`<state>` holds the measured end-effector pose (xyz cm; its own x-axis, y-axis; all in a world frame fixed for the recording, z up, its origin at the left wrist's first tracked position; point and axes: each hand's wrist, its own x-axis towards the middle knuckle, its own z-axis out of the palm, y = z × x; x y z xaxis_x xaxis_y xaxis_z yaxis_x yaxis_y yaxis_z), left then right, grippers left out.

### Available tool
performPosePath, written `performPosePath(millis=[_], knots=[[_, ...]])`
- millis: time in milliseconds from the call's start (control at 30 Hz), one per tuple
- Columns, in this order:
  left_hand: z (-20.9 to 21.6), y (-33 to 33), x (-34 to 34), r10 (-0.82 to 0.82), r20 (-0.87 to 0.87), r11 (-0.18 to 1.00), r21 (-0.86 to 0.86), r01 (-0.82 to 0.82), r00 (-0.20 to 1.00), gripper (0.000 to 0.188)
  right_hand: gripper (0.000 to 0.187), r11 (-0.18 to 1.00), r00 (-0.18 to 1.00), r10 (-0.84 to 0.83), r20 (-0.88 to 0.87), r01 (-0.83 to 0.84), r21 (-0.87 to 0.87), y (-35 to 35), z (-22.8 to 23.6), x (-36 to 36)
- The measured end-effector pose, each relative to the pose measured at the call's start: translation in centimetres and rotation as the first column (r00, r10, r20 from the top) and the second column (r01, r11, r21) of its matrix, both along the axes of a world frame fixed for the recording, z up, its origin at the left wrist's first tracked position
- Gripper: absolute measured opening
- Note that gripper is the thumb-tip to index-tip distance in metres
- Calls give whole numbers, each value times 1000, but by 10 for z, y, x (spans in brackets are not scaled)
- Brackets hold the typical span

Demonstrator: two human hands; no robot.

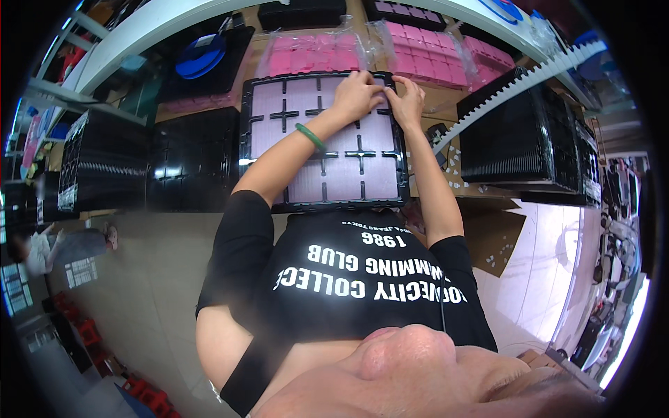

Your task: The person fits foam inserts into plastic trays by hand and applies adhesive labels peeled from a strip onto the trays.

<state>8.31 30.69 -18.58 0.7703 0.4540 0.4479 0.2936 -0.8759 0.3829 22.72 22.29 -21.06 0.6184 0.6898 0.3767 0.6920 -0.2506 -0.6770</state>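
Observation:
A black tray [399,177] lies before me, its sections filled with pale lilac pieces [306,177] and split by black cross-shaped dividers [359,155]. Over its far right section my left hand [355,97] bends its fingers down, closed around something too small or hidden to make out. My right hand [408,104] is beside it at the tray's far right corner. Its thumb and fingers are bent together near the left fingertips, and what they pinch, if anything, is hidden. A green bangle [310,136] circles my left wrist.
Bright pink blocks [313,54] in clear plastic and more pink blocks [426,56] stand behind the tray. Stacked black trays flank it at left [191,160] and right [505,139]. A blue reel [201,57] lies far left. A white toothed strip [519,90] slants across the right.

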Motion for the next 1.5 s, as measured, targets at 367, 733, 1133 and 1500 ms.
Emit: performPosePath(millis=[367, 733, 1133, 1500], knots=[[12, 51, -135, 484, 93, 860, 135, -492, 870, 47, 62, 991, 999, 15, -34, -19, -133, 6, -4, 7], [11, 6, -237, 750, -104, 660, 55, -749, 654, 74, 55, 979, 972, 202, 120, -204, 5, -90, 35, -36], [24, -121, -297, 624, -283, 527, -536, -660, 729, 98, 70, 957, 952, 248, -178, -269, -109, -169, 46, -81], [15, -140, -305, 684, -315, 455, -522, -722, 658, 104, 84, 916, 925, 312, -218, -354, -190, -171, 39, -79]])
